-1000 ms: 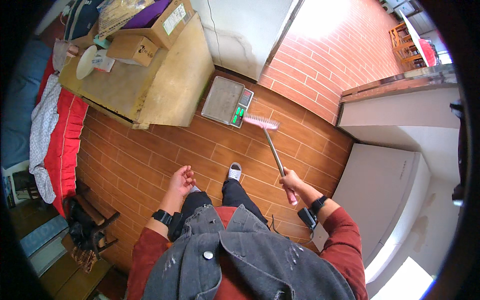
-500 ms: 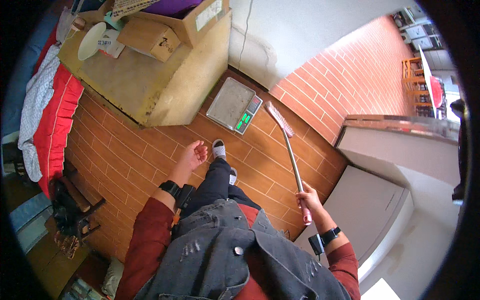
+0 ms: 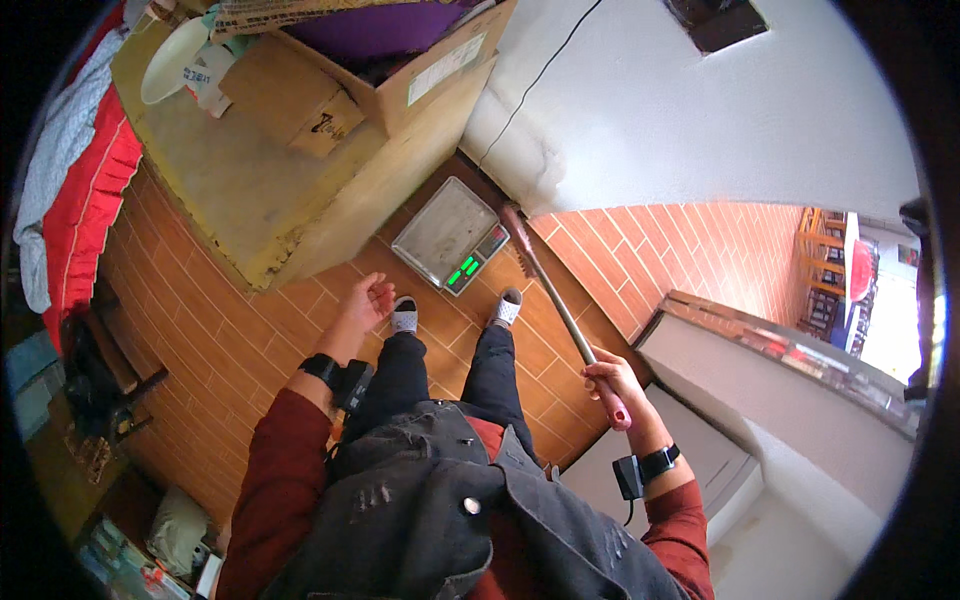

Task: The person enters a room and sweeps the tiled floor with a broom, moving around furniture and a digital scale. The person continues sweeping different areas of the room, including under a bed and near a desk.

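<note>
My right hand [image 3: 615, 378] is wrapped round the pink grip of a long-handled scrub brush [image 3: 560, 302] with a metal shaft. Its pink bristled head slants away from me, just right of a digital platform scale [image 3: 442, 230] on the floor; whether the two touch I cannot tell. The scale has a stained metal plate and lit green digits. Nothing shows in my left hand [image 3: 370, 302], which hangs in the air with loosely curled fingers, short of the scale and left of my legs.
A worn yellowish cabinet [image 3: 330, 215] stands at the far left, bearing cardboard boxes [image 3: 295, 92] and a pale oval dish [image 3: 174, 62]. A wall [image 3: 700, 130] with a hanging cord rises beyond the scale. A low grey-white box-like unit [image 3: 690, 440] is at my right. Red bedding [image 3: 95, 205] lies far left.
My feet have come nearer the scale and now stand apart. The brush has come with me, its head swinging closer to the scale's right corner. My left hand stays loosely curled.
</note>
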A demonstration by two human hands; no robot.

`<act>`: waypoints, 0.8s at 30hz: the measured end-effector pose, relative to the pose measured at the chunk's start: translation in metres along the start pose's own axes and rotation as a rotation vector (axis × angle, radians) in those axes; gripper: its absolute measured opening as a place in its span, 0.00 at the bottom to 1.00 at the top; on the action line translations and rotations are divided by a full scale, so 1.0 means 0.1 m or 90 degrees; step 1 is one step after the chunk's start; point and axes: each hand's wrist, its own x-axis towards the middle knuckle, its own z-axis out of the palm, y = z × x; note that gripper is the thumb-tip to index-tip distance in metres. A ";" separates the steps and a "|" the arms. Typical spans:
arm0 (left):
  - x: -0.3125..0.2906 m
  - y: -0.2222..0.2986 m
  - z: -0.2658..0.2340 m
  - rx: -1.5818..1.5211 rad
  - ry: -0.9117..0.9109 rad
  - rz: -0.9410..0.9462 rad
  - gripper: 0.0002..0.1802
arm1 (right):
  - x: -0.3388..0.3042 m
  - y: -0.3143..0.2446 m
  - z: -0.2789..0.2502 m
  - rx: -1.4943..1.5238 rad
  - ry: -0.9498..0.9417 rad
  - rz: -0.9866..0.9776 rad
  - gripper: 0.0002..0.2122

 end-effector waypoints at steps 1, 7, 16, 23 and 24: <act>-0.01 -0.02 0.00 -0.025 -0.012 0.015 0.09 | 0.06 -0.13 -0.04 -0.021 -0.014 0.001 0.19; -0.12 -0.38 0.17 -0.191 0.074 0.081 0.08 | 0.49 -0.98 -0.45 -0.168 -0.108 0.048 0.04; -0.33 -1.39 0.49 -0.291 0.063 0.103 0.10 | 1.16 -1.74 -0.42 -0.240 -0.154 0.024 0.04; -0.58 -1.53 0.40 -0.420 0.095 0.162 0.09 | 1.67 -1.99 0.18 -0.145 -0.173 0.125 0.06; -0.59 -1.54 0.36 -0.435 0.097 0.166 0.09 | 1.67 -2.01 0.21 -0.168 -0.179 0.116 0.06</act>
